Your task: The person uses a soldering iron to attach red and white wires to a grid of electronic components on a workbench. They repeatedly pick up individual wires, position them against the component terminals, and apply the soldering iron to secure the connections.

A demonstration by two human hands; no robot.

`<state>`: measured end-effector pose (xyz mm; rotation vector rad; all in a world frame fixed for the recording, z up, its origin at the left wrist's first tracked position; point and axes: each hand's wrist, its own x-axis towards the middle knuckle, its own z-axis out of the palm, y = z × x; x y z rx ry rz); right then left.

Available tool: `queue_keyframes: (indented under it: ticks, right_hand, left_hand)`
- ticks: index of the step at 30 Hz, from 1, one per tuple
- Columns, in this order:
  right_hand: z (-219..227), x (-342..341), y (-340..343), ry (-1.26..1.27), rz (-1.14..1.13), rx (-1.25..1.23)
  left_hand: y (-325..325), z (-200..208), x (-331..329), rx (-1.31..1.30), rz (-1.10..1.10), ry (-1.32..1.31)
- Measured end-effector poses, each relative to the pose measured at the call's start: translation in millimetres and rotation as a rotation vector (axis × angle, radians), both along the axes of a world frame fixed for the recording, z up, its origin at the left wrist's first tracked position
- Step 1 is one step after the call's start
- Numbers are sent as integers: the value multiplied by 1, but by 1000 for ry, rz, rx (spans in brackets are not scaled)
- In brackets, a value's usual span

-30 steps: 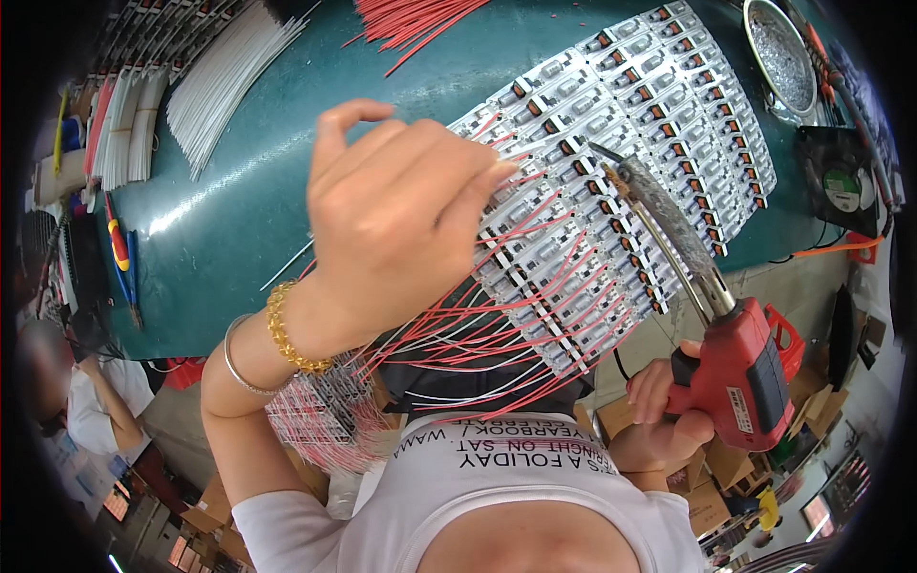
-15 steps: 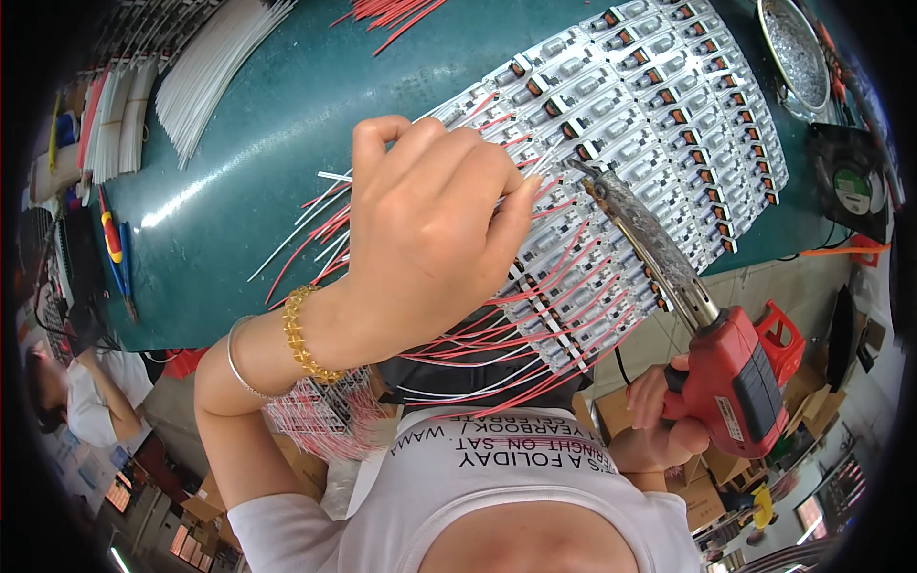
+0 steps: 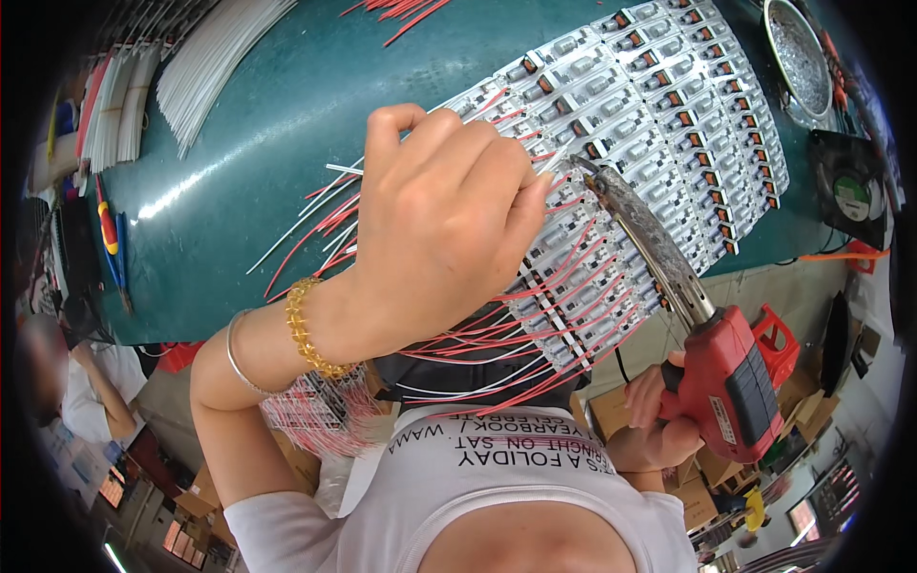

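Note:
My left hand (image 3: pixel 447 205) is closed in a pinch on a thin white wire (image 3: pixel 558 158), whose end points at a panel of small silver circuit boards (image 3: pixel 659 129). My right hand (image 3: pixel 659 420) grips a red soldering gun (image 3: pixel 734 387) by its handle. The gun's dark tip lies close to the wire's end over the boards; whether they touch, I cannot tell. Red and white wires (image 3: pixel 564 339) trail from the near rows of boards towards me. More loose wire ends (image 3: pixel 315 224) stick out left of my left hand, partly hidden behind it.
Bundles of white wires (image 3: pixel 205 72) and red wires (image 3: pixel 406 11) lie on the green table (image 3: pixel 258 124). Screwdriver-like tools (image 3: pixel 108 234) rest at its left edge. At the right are a metal bowl (image 3: pixel 798 57) and a black fan (image 3: pixel 845 191). Another person (image 3: pixel 95 392) sits at far left.
My left hand has shifted slightly right along the boards with the white wire. The soldering gun has barely moved, its tip still beside the wire.

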<state>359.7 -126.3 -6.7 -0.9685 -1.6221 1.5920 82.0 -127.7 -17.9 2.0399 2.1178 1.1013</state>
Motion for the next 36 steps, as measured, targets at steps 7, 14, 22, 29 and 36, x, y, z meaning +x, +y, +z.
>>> queue_keyframes:
  ticks: [7,14,22,29,36]
  right_hand:
    - [7,-9,-11,-111,-150,-49]
    - [-5,-9,-10,76,-107,66]
    - [17,-27,-9,-51,-227,-119]
    - [7,-17,-12,55,-224,-109]
    - [12,-15,-10,19,-263,-81]
  left_hand:
    - [0,0,0,1,0,17]
    - [0,1,0,0,-2,23]
    - [0,-1,1,14,-5,32]
    - [-1,1,0,38,-11,85]
    - [-9,12,2,15,-5,-43]
